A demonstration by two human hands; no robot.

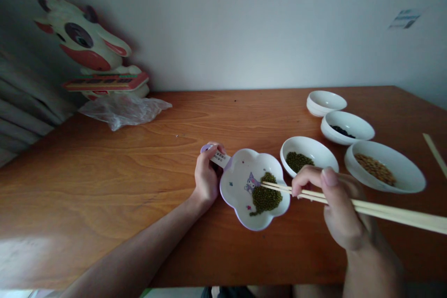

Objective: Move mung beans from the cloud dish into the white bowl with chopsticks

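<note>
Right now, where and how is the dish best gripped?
Probably by the handle, from the left, as the left hand holds it: the handle juts leftward and away from the person. The green beans lie toward the right of the dish, so this grip should stay clear of them.

Table (104,172): grained wood, slight sheen. Chopsticks (387,210): smooth wood. Dish (235,174), bowls (407,172): smooth, glossy. Bag (125,111): clear crinkled plastic. Toy (89,58): smooth plastic. Wall (226,23): matt.
</note>
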